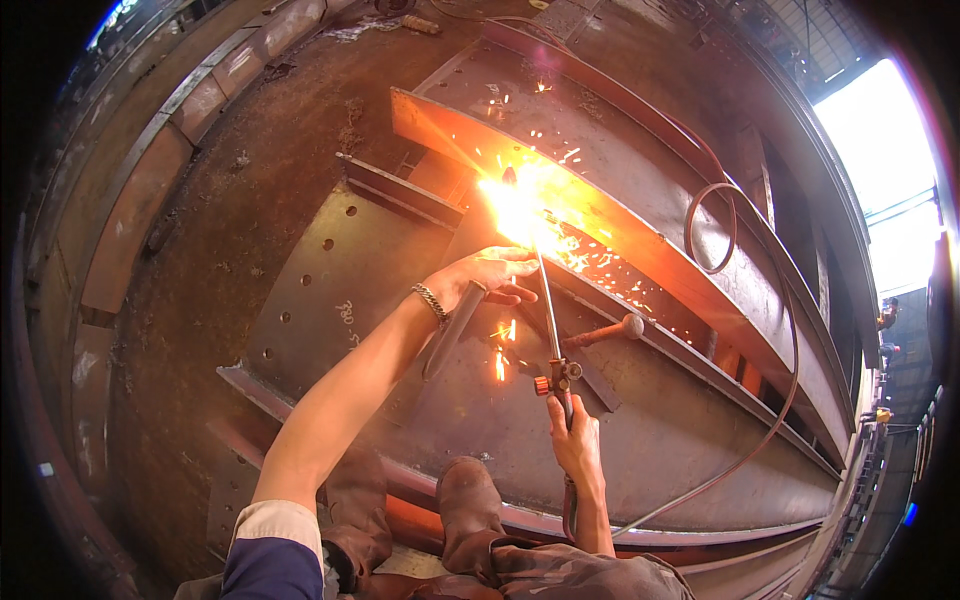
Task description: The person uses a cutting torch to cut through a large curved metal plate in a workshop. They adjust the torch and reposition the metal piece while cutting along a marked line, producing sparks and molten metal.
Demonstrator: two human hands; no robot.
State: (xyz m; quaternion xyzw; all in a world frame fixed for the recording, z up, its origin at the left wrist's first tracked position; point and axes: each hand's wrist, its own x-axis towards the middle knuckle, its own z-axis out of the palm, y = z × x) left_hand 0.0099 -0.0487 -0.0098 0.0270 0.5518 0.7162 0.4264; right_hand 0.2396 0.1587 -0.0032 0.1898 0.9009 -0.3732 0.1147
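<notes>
My right hand (578,440) is wrapped round the handle of a cutting torch (550,305), below its valves and red knob. The torch's long tube points away from me to a glaring white flame, which hides the tip and the metal there. My left hand (490,273) has its fingers stretched out and apart, the fingertips at the tube just short of the glare. A grey bar-shaped piece (455,330) lies against its palm side; whether the hand grips it is unclear. Sparks spray over an upright steel flange (650,250) and drop below the left hand.
A rusty hammer-like tool with a round head (632,326) lies right of the torch. A hose (790,400) loops along the right side. Under my boots (468,495) are steel beams, with a drilled plate (310,290) at left. More beams (130,230) lie far left.
</notes>
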